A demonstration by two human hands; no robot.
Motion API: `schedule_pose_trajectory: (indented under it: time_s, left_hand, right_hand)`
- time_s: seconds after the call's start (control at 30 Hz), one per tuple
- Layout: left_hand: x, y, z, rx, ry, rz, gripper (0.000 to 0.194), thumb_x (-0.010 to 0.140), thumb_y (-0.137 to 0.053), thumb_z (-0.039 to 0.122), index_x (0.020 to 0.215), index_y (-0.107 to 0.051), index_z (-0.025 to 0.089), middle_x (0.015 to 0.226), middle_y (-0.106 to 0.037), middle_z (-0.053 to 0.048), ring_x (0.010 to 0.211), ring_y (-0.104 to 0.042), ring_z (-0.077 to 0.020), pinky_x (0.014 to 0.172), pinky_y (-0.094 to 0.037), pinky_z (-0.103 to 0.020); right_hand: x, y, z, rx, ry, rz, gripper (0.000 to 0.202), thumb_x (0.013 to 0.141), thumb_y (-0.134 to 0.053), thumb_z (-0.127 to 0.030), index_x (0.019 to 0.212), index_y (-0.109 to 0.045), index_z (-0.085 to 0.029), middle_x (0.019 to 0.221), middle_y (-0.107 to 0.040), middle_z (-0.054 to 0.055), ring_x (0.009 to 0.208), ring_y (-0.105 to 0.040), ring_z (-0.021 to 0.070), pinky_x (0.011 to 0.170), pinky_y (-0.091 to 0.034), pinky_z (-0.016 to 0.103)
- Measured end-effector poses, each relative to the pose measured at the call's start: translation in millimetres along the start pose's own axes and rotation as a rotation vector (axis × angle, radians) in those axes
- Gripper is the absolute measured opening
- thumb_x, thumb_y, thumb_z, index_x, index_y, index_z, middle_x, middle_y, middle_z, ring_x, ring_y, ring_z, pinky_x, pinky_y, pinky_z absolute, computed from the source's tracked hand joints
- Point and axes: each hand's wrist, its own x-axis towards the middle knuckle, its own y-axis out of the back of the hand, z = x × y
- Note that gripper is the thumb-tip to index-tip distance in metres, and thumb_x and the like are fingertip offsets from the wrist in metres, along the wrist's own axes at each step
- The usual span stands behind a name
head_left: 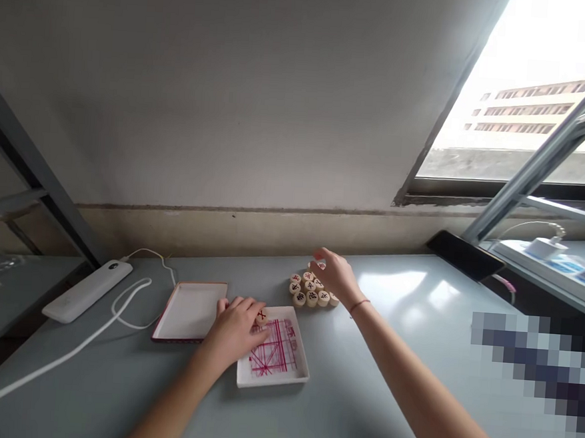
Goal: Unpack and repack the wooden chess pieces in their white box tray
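Note:
My left hand (235,325) is over the upper left of a shallow white box tray (272,382), which has red lines printed on its floor. A round wooden Chinese chess piece (262,315) with a dark red mark shows between its fingers and thumb. Further back, my right hand (336,273) reaches over a cluster of chess pieces (311,298) with red and black characters. Its curled fingers and thumb close around one piece (321,266) at the far side of the cluster. That hand and wrist cover part of the group.
A shallow box lid (193,311) lies left of the tray. Further left are a white power strip (90,290) and a white cable (70,357). At the back right, a dark phone-like slab (465,256) leans by a metal post (531,172). A wall borders the table's back.

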Motion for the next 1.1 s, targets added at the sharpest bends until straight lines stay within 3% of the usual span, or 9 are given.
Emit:
schedule_pose_trajectory:
  time_s: [0.13, 0.33, 0.5, 0.6, 0.73, 0.77, 0.83, 0.93, 1.1]
  left_hand:
    - [-4, -2.4, 0, -0.004, -0.016, 0.005, 0.038, 0.082, -0.057, 0.036, 0.118, -0.059, 0.023, 0.111, -0.066, -0.006, 0.104, -0.056, -0.0262, 0.089, -0.032, -0.042]
    - [-6, -2.9, 0, -0.018, -0.016, 0.011, 0.038, 0.082, -0.058, 0.038, 0.117, -0.06, 0.024, 0.111, -0.065, -0.006, 0.103, -0.055, -0.0262, 0.09, -0.033, -0.042]
    - [-7, -1.8, 0, -0.027, -0.022, 0.006, 0.036, 0.082, -0.06, 0.038, 0.115, -0.062, 0.024, 0.111, -0.065, -0.007, 0.103, -0.055, -0.0269, 0.09, -0.033, -0.043]
    - [-6, -1.5, -1, -0.024, -0.038, 0.03, 0.04, 0.082, -0.06, 0.043, 0.117, -0.06, 0.024, 0.113, -0.064, -0.008, 0.104, -0.055, -0.0276, 0.09, -0.034, -0.043]
    - [-5, 1.7, 1, -0.019, -0.065, 0.16, 0.045, 0.085, -0.059, 0.043, 0.125, -0.054, 0.024, 0.123, -0.06, -0.009, 0.111, -0.054, -0.0275, 0.092, -0.035, -0.043]
    - [-5, 2.5, 3, -0.022, -0.073, 0.198, 0.045, 0.086, -0.058, 0.041, 0.127, -0.052, 0.023, 0.124, -0.059, -0.009, 0.111, -0.054, -0.0272, 0.093, -0.035, -0.043]
    - [-5, 2.4, 6, -0.044, -0.11, 0.262, 0.045, 0.088, -0.057, 0.04, 0.13, -0.049, 0.023, 0.125, -0.059, -0.01, 0.111, -0.055, -0.0264, 0.093, -0.037, -0.043]
    - [-5, -2.1, 13, -0.101, -0.197, 0.336, 0.041, 0.093, -0.05, 0.037, 0.131, -0.047, 0.024, 0.121, -0.06, -0.009, 0.108, -0.058, -0.024, 0.091, -0.042, -0.039]
    - [-8, -10.7, 21, -0.204, -0.241, 0.334, 0.037, 0.094, -0.049, 0.029, 0.131, -0.047, 0.027, 0.112, -0.062, -0.006, 0.099, -0.061, -0.0206, 0.088, -0.047, -0.035]
  right_hand:
    - [27, -3, -2, -0.168, -0.04, -0.154, 0.033, 0.082, -0.05, -0.029, 0.113, -0.059, -0.021, 0.113, -0.065, 0.009, 0.098, -0.061, 0.0229, 0.071, -0.043, 0.027]
    - [45, -18, -4, -0.254, -0.072, -0.267, 0.034, 0.074, -0.06, -0.024, 0.106, -0.066, -0.019, 0.106, -0.068, 0.014, 0.092, -0.064, 0.0277, 0.068, -0.045, 0.031]
    - [53, -22, -6, -0.26, -0.044, -0.287, 0.023, 0.067, -0.065, -0.015, 0.089, -0.071, -0.017, 0.093, -0.07, 0.014, 0.085, -0.066, 0.026, 0.068, -0.046, 0.031]
    - [53, -16, -12, -0.223, -0.023, -0.248, 0.022, 0.067, -0.066, -0.014, 0.088, -0.071, -0.016, 0.09, -0.071, 0.012, 0.086, -0.066, 0.0257, 0.069, -0.046, 0.03]
    - [23, -5, -31, -0.058, 0.078, -0.142, 0.025, 0.082, -0.056, -0.03, 0.103, -0.066, -0.02, 0.101, -0.069, 0.007, 0.09, -0.065, 0.019, 0.073, -0.047, 0.026]
    - [8, -3, -36, 0.138, 0.127, -0.117, 0.026, 0.082, -0.056, -0.035, 0.101, -0.065, -0.019, 0.101, -0.069, 0.007, 0.082, -0.066, 0.0176, 0.068, -0.048, 0.025]
    - [-27, -2, -47, 0.464, 0.163, -0.206, 0.03, 0.082, -0.056, -0.041, 0.1, -0.063, -0.019, 0.095, -0.069, 0.006, 0.067, -0.065, 0.0149, 0.057, -0.049, 0.025]
    - [-73, -4, -58, 0.749, 0.187, -0.344, 0.027, 0.081, -0.06, -0.041, 0.096, -0.061, -0.018, 0.09, -0.068, 0.006, 0.071, -0.064, 0.0149, 0.057, -0.051, 0.024]
    - [-97, -8, -54, 0.97, 0.089, -0.343, 0.03, 0.08, -0.063, -0.043, 0.094, -0.058, -0.018, 0.088, -0.066, 0.005, 0.075, -0.064, 0.015, 0.059, -0.053, 0.024]
